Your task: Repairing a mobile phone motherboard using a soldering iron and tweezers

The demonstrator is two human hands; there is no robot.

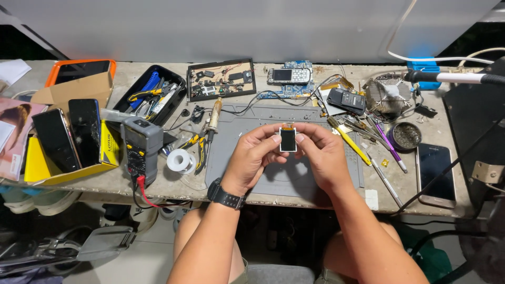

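Head view: my left hand [251, 156] and right hand [322, 152] pinch a small screen [288, 139] between fingertips, above the grey mat [247, 118] at the bench's [421, 202] front edge. Multimeter [141, 150] and solder spool [179, 160] lie left of the mat.

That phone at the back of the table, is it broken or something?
It looks taken apart. The phone lies on a bare blue circuit board with loose wires around it. The hands hold a small dark screen that is in no phone. I see no cracks in it.
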